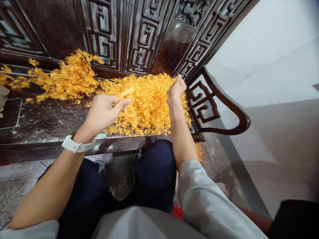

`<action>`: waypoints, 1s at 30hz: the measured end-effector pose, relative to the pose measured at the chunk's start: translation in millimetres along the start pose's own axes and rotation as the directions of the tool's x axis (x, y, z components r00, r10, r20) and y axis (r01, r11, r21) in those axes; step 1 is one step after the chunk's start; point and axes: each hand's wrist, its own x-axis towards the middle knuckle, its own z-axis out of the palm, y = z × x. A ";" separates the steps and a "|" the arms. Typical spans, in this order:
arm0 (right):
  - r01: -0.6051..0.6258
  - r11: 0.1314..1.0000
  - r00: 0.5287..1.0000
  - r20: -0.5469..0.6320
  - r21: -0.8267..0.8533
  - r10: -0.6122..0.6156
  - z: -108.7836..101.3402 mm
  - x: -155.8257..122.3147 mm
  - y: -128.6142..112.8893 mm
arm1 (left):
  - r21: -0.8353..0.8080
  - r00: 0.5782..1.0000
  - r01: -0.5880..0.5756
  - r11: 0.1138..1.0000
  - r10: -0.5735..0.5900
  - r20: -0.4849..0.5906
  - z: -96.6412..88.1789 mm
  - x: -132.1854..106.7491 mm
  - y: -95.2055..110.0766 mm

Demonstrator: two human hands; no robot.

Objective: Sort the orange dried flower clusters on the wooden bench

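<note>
Between the thumb and fingers of my left hand [106, 109] is a yellow-orange pronged piece [129, 111], blurred, its exact kind unclear. The hand hovers at the left side of a broad heap of small yellow-orange pronged pieces [149, 103] spread on the dark wooden bench. My right hand [176, 88] is closed, its fingers curled, above the heap's right end. Whatever those fingers hold, if anything, is hidden from view. A second pile of similar pieces [69, 78], tangled and looking clustered, lies farther left on the bench.
Behind the heaps rises the bench's carved backrest [161, 56], and a curved openwork armrest [236, 124] bounds the right end. At the far left lies a thin metal frame [18, 114]. Some orange pieces [200, 152] are on the floor beyond my right forearm.
</note>
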 end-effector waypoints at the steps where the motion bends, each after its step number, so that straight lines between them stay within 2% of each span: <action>1: -0.017 1.000 0.998 -0.058 -0.007 0.016 -10.9 0.8 1.7 | -0.062 0.999 0.033 0.998 -0.034 -0.026 -3.6 2.1 -4.1; 3: -0.008 0.998 0.996 -0.086 -0.056 0.003 -24.5 -3.8 1.3 | -0.194 0.992 0.093 0.976 -0.109 -0.071 -10.5 8.5 -14.5; 5: 0.045 0.991 0.999 -0.001 -0.126 -0.046 -25.1 -12.5 -2.1 | -0.312 0.982 0.118 0.943 -0.157 -0.102 -14.5 14.6 -23.4; 8: 0.115 0.971 0.983 0.162 -0.210 -0.081 -9.9 -25.0 -8.1 | -0.402 0.975 0.115 0.908 -0.181 -0.131 -15.4 18.2 -26.7; 12: 0.067 0.984 0.964 0.267 -0.166 -0.021 8.6 -34.2 -10.2 | -0.390 0.979 0.172 0.905 -0.200 -0.030 -14.6 14.9 -19.4; 15: 0.057 0.985 0.964 0.264 -0.163 -0.012 11.5 -36.5 -10.8 | -0.365 0.986 0.158 0.917 -0.167 0.007 -15.7 13.5 -20.5; 17: 0.082 0.981 0.967 0.251 -0.175 -0.036 10.9 -39.1 -18.1 | -0.345 0.990 0.143 0.928 -0.136 0.046 -17.2 13.9 -23.8; 19: 0.083 0.990 0.955 0.291 -0.110 -0.048 10.7 -45.0 -34.4 | -0.333 0.991 0.126 0.934 -0.101 0.090 -18.6 14.3 -25.5; 21: -0.004 0.999 0.914 0.405 0.033 -0.010 12.8 -54.9 -57.8 | -0.323 0.987 0.116 0.939 -0.072 0.145 -19.2 14.0 -24.1; 22: -0.084 0.991 0.878 0.479 0.106 0.023 14.9 -61.0 -70.2 | -0.316 0.983 0.111 0.942 -0.057 0.176 -19.0 13.8 -22.6; 25: -0.328 0.919 0.720 0.688 0.218 0.093 25.7 -79.9 -100.3 | -0.300 0.969 0.080 0.950 -0.004 0.248 -17.3 13.7 -19.1; 27: -0.409 0.882 0.650 0.753 0.234 0.101 34.1 -88.9 -110.8 | -0.294 0.967 0.060 0.954 0.017 0.254 -16.8 14.9 -20.5; 28: -0.426 0.873 0.640 0.762 0.237 0.105 37.7 -91.4 -113.3 | -0.285 0.970 0.051 0.957 0.021 0.244 -17.2 15.8 -22.3; 30: -0.424 0.872 0.672 0.731 0.244 0.122 42.3 -92.2 -114.3 | -0.248 0.976 0.030 0.968 0.024 0.214 -19.4 17.4 -26.6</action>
